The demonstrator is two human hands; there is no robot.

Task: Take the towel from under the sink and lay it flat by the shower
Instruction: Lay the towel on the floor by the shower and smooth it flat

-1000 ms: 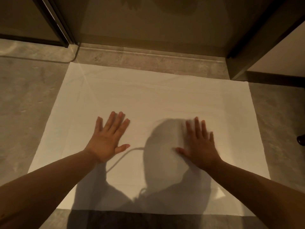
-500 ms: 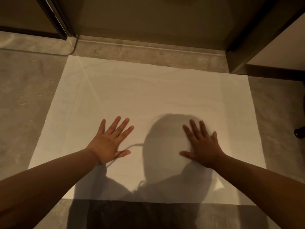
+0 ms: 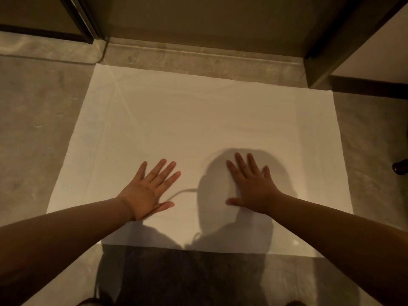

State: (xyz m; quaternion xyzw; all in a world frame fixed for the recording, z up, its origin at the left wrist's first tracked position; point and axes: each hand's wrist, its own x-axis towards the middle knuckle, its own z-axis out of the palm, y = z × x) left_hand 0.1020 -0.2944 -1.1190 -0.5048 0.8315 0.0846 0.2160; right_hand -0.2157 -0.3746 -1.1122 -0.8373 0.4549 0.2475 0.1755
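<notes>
A white towel (image 3: pixel 198 120) lies spread flat on the grey floor, its far edge along the shower threshold (image 3: pixel 198 58). My left hand (image 3: pixel 148 191) rests palm down on the towel's near left part, fingers spread. My right hand (image 3: pixel 251 186) lies palm down on the near right part, fingers apart, inside the shadow of my head. Neither hand grips the cloth. The towel's near edge sits just in front of my knees.
Dark door frames (image 3: pixel 81 21) stand at the back left and at the back right (image 3: pixel 326 51). Grey stone floor (image 3: pixel 33 129) flanks the towel on both sides. A small dark object (image 3: pixel 400 167) sits at the right edge.
Both hands have slid a little toward me across the towel, still flat. The towel stays spread out.
</notes>
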